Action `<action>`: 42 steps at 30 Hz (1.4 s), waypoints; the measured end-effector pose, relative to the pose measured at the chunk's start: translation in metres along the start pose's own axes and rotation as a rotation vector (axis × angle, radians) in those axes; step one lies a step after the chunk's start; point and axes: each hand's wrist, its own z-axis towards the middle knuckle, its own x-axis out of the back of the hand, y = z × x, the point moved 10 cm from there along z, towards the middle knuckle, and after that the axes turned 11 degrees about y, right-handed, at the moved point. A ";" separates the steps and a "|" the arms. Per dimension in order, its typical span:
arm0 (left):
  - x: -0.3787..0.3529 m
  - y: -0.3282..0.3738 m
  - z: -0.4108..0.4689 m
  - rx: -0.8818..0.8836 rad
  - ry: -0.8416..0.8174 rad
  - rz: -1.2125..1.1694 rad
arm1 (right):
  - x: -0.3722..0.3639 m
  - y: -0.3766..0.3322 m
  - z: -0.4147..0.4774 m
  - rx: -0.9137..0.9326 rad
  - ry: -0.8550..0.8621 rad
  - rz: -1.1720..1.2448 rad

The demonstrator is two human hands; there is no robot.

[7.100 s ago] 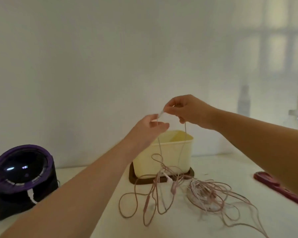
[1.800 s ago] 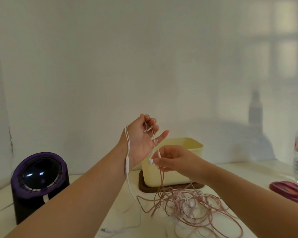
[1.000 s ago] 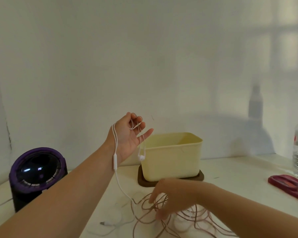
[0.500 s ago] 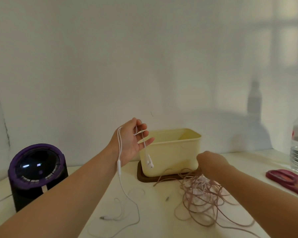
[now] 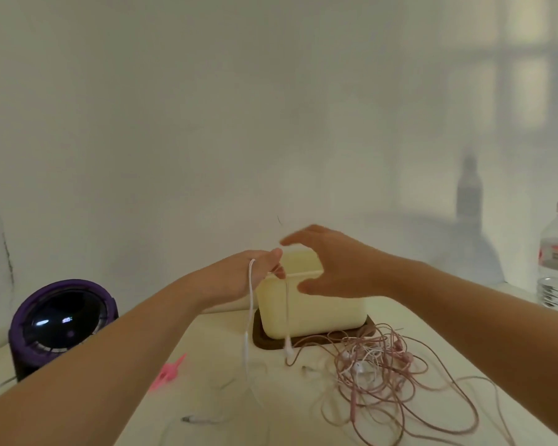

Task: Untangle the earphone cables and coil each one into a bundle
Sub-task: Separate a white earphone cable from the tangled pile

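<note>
Over the surface (image 5: 213, 346), by the box (image 5: 322, 312): left hand (image 5: 236, 280) grips white cable (image 5: 249, 317), right hand (image 5: 335, 267) free.
Cable's light, limp, snags easily, so take it near the earbuds (image 5: 288, 350) and wind loosely. It drapes over your curled left hand, ends dangling to the surface. Your right fingers (image 5: 300, 237) are spread wide, touching nothing. Pink tangle (image 5: 384, 368) lies on the surface beside the box.

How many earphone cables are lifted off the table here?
1: the white cable hangs from the left hand; the pink tangle, possibly several cables, lies on the table.
</note>
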 end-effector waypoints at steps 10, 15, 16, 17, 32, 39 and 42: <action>0.011 0.019 -0.002 -0.006 0.068 0.012 | 0.031 -0.100 -0.018 0.669 0.476 -0.098; 0.003 0.014 -0.008 0.033 -0.100 -0.081 | 0.039 -0.102 -0.022 0.776 0.483 -0.079; 0.000 0.013 -0.010 0.060 -0.158 -0.103 | 0.038 -0.097 -0.016 0.702 0.431 -0.059; -0.002 0.008 -0.017 0.089 -0.234 -0.120 | 0.038 -0.088 -0.009 0.583 0.364 -0.024; 0.081 0.034 -0.012 -0.008 0.371 -0.478 | 0.018 -0.017 0.027 -0.505 -0.085 1.054; 0.017 0.040 -0.022 0.125 -0.050 -0.852 | 0.042 -0.012 0.033 -0.507 0.206 1.354; 0.017 0.037 -0.023 0.130 -0.027 -0.936 | 0.048 0.019 0.028 -0.601 0.410 1.382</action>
